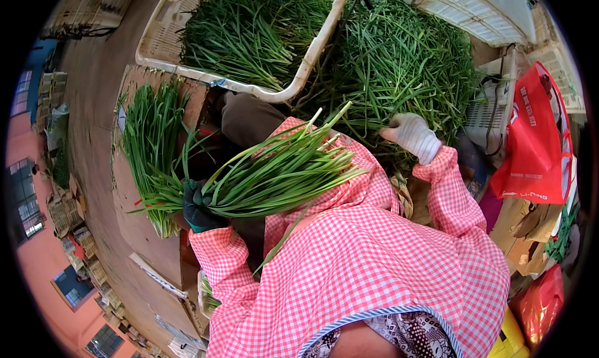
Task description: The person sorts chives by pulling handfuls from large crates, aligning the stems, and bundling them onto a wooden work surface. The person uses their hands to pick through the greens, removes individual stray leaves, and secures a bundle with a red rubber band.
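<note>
My left hand (201, 207), in a dark green glove, is closed round a thick bunch of garlic chives (287, 171). Their pale stem ends point up and to the right, over my lap. On a brown board to the left lies another bunch of garlic chives (153, 146), partly next to the glove. My right hand (413, 137) wears a white glove and reaches to the near edge of a big loose heap of garlic chives (405, 65). Its fingers are pinched together at some leaves there; the fingertips are partly hidden.
A white plastic crate (304, 77) with more chives stands ahead, left of the heap. Further crates (477, 15) are at the far right. A red bag (530, 140) stands on the right near crumpled brown cardboard (521, 233). The brown board (134, 233) runs along my left.
</note>
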A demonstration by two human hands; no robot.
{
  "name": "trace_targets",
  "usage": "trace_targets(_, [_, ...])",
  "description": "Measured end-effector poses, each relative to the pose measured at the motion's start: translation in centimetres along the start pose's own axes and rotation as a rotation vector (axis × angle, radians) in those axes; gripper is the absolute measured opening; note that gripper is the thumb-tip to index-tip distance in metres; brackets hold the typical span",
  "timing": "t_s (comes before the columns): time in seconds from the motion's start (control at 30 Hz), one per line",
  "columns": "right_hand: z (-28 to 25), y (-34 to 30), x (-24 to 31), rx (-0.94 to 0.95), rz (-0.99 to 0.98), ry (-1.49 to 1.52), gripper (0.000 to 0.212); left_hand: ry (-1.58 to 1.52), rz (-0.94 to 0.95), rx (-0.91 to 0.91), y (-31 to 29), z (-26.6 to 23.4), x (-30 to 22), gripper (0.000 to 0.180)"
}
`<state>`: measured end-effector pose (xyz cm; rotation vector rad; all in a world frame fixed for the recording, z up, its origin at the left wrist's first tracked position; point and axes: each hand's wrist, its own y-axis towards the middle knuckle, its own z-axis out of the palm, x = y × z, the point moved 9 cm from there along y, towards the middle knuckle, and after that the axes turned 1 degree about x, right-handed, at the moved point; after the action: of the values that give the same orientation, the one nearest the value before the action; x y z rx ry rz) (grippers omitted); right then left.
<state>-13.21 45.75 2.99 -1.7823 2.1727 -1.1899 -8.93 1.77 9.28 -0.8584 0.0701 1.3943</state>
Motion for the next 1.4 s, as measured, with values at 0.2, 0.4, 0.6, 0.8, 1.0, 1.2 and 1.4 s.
trace_targets(0.2, [5.6, 0.9, 11.6, 0.249, -0.366, 0.268, 0.069, -0.057, -0.035, -0.071, 0.9, -3.3, -0.2, 0.038])
trace_targets(0.4, [8.1, 3.2, 11.1, 0.106, -0.440, 0.236, 0.028, 0.067, -0.021, -0.120, 0.8, -2.5, 0.4, 0.038])
trace_targets(0.6, [5.6, 7.1, -1.2, 0.046, -0.075, -0.144, 0.023, 0.183, 0.136, -0.405, 0.2, -4.2, -0.2, 0.038])
trace_targets(0.8, [3.7, 3.7, 6.1, 0.012, -0.314, 0.077, 0.055, 0.110, 0.012, -0.254, 1.9, -7.0, -0.1, 0.038])
trace_targets(1.0, [7.6, 4.5, 9.7, 0.152, -0.552, 0.011, 0.024, 0.049, 0.011, -0.139, 1.9, -6.0, -0.6, 0.035])
trace_targets(1.2, [0.0, 4.1, -1.7, -0.113, -0.291, -0.018, 0.023, 0.101, 0.010, -0.298, 1.5, -6.2, 0.7, 0.032])
trace_targets(1.4, [-1.5, 3.7, -5.0, -0.140, -0.010, 0.134, 0.033, 0.087, 0.037, -0.209, 2.5, -6.4, 1.5, 0.016])
